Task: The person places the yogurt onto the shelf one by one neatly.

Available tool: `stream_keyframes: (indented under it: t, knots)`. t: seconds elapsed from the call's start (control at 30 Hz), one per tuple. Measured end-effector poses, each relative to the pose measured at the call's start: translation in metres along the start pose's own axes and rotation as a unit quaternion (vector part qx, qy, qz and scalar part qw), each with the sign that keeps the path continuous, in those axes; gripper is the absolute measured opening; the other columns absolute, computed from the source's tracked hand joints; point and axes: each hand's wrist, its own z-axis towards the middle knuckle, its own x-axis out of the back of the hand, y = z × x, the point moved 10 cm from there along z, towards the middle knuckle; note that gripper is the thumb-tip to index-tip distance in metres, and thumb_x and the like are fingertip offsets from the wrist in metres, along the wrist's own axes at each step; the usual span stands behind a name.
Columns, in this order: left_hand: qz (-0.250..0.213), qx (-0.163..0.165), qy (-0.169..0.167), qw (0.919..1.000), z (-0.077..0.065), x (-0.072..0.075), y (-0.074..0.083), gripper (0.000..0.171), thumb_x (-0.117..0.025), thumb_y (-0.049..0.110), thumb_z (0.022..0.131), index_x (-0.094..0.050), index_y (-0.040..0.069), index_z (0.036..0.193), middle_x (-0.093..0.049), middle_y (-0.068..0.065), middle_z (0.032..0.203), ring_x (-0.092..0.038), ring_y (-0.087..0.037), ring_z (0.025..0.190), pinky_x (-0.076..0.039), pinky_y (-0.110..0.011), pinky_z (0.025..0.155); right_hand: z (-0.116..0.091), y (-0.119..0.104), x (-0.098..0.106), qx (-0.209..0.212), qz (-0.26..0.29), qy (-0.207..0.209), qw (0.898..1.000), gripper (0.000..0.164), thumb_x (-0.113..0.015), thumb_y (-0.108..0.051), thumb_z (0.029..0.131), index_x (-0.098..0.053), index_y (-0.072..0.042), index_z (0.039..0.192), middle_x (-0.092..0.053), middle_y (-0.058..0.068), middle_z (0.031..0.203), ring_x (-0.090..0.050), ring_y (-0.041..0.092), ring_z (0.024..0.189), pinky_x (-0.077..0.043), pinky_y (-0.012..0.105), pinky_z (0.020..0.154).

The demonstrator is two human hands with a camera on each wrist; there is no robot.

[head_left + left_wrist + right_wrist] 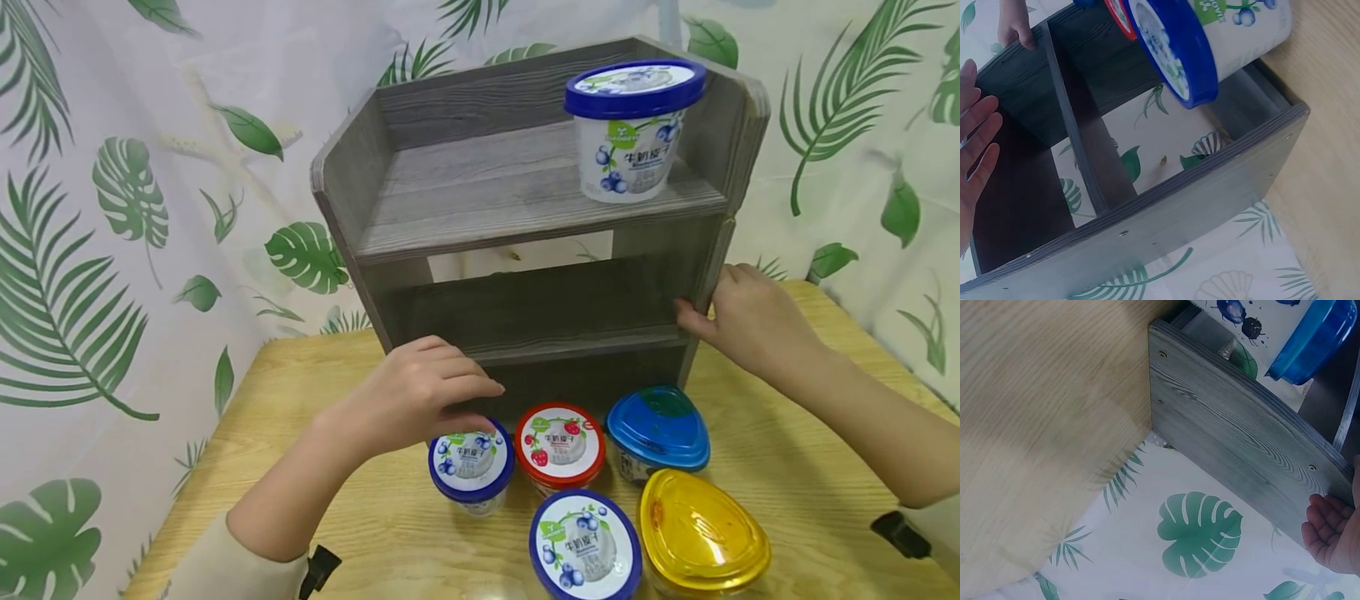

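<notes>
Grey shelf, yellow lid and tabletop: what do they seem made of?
Grey shelf: probably wood or wood-effect board, matt, with wavy grain and screw heads in its side. Yellow lid: likely plastic, glossy, with bright highlights on a moulded shape. Tabletop: wood or wood-effect laminate, smooth, with pale grain and slight sheen; I can't tell which.

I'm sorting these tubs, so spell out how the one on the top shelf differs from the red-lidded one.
The shelf tub has a blue lid rim and blueberry pictures; the red-lidded tub has a red rim and strawberries. The shelf tub stands on the grey rack; the red-lidded tub sits lower, on the table. Both are upright and lidded.
</notes>
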Motion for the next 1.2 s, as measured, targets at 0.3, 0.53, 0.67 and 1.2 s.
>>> stream_keyframes:
  t: [0.3,0.53,0.67,1.2]
  knots:
    - [-0.009,0.03,-0.077,0.9965,-0.014,-0.02,-0.002,0.035,-0.078,0.039,0.076,-0.072,0.016,0.101,-0.071,0.008,0.094,-0.064,-0.008,0.089,-0.048,-0.026,0.084,0.0,0.001,-0.001,-0.01,0.0,-0.007,1.0,0.027,-0.07,-0.017,0.076,-0.053,0.003,0.081,-0.053,0.015,0.061,-0.051,0.032,0.058,-0.048,0.045,0.052]
    - [-0.01,0.04,-0.107,0.9934,-0.028,-0.031,-0.002,0.038,-0.074,0.044,0.077,-0.072,0.015,0.102,-0.071,0.008,0.094,-0.063,-0.009,0.089,-0.049,-0.027,0.083,0.001,0.001,-0.002,-0.009,0.005,-0.008,1.0,0.028,-0.071,-0.016,0.076,-0.052,0.003,0.085,-0.054,0.014,0.062,-0.052,0.032,0.057,-0.049,0.046,0.052]
    - [-0.01,0.037,-0.109,0.9933,-0.037,-0.035,0.0,0.036,-0.075,0.044,0.077,-0.072,0.016,0.099,-0.07,0.008,0.091,-0.063,-0.008,0.087,-0.049,-0.026,0.081,0.0,0.001,-0.002,-0.011,0.004,-0.004,1.0,0.028,-0.072,-0.016,0.076,-0.053,0.004,0.083,-0.053,0.014,0.06,-0.051,0.03,0.055,-0.048,0.044,0.051]
    - [-0.049,0.056,-0.077,0.9942,-0.071,-0.051,0.004,0.04,-0.08,0.047,0.069,-0.068,0.014,0.09,-0.066,0.007,0.085,-0.059,-0.007,0.08,-0.049,-0.023,0.074,-0.001,0.002,-0.003,-0.017,0.005,0.0,1.0,0.033,-0.073,-0.015,0.075,-0.053,0.005,0.092,-0.055,0.017,0.065,-0.052,0.033,0.057,-0.048,0.046,0.052]
